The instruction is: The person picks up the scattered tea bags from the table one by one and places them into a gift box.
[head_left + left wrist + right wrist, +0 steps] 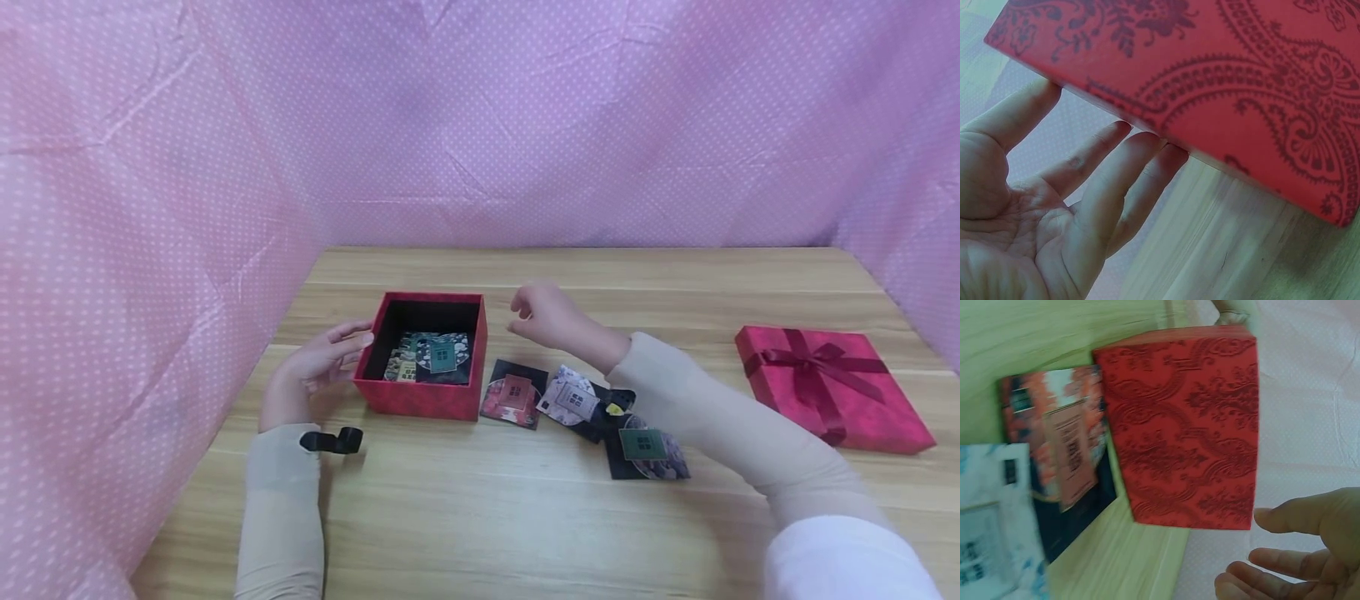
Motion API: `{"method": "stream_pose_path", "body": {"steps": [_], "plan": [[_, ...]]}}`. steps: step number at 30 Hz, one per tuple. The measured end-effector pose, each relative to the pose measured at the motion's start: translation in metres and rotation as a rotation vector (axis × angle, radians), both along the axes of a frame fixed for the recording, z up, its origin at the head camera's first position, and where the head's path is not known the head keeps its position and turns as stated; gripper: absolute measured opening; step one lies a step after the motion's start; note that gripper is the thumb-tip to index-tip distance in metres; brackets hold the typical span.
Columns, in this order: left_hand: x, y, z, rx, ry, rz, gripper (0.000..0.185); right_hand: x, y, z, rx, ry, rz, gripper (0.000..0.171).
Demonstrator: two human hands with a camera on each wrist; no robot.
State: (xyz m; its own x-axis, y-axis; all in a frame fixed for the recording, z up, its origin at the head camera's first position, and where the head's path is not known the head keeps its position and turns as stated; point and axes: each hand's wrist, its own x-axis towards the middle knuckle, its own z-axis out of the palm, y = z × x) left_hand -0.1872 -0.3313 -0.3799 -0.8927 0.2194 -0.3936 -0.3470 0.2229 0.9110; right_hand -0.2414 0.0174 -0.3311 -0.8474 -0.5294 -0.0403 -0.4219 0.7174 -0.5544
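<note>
Left fingers [1116, 162] lie straight against the red box's [420, 392] side; the right hand [547, 317] hovers empty, loosely curled, beside its rim. Sachets [438, 354] lie inside. Likely mid-packing: next, pinching the nearest sachet [513, 398] on the table [525, 517].

Red lid with ribbon bow [832, 385] lies flat near the right edge of the wooden table [525, 517]. Pink dotted cloth [480, 117] stands behind.

Print on the packets [431, 357] inside the red box [420, 400] is too small to read; the right hand [1310, 550] is cropped at five o'clock of the right wrist view, cards [1054, 456] there blurred.
</note>
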Motion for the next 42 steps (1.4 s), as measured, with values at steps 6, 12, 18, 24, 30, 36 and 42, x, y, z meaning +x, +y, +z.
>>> {"method": "stream_pose_path", "body": {"steps": [6, 12, 18, 24, 30, 36, 42], "plan": [[0.0, 0.001, 0.001, -0.004, 0.015, -0.02, 0.068, 0.001, 0.025, -0.007, 0.053, -0.019, -0.003, 0.034], [-0.002, 0.002, 0.003, -0.01, 0.012, -0.014, 0.068, 0.004, 0.05, -0.016, 0.067, -0.003, 0.029, 0.033], [-0.003, 0.004, 0.003, -0.03, -0.004, -0.015, 0.068, 0.012, 0.078, -0.024, 0.089, -0.085, 0.093, 0.032], [-0.002, 0.005, 0.002, -0.024, -0.006, 0.0, 0.067, 0.014, 0.103, -0.027, 0.15, -0.146, 0.151, 0.027], [0.0, 0.003, 0.003, -0.017, 0.004, -0.01, 0.067, 0.025, 0.115, -0.028, 0.263, -0.197, 0.2, 0.026], [0.001, 0.001, 0.004, -0.028, -0.001, -0.004, 0.068, 0.04, 0.122, -0.033, 0.323, -0.248, 0.175, 0.038], [0.002, 0.001, 0.004, -0.037, -0.008, -0.002, 0.068, 0.052, 0.127, -0.04, 0.341, -0.251, 0.192, 0.046]]}}
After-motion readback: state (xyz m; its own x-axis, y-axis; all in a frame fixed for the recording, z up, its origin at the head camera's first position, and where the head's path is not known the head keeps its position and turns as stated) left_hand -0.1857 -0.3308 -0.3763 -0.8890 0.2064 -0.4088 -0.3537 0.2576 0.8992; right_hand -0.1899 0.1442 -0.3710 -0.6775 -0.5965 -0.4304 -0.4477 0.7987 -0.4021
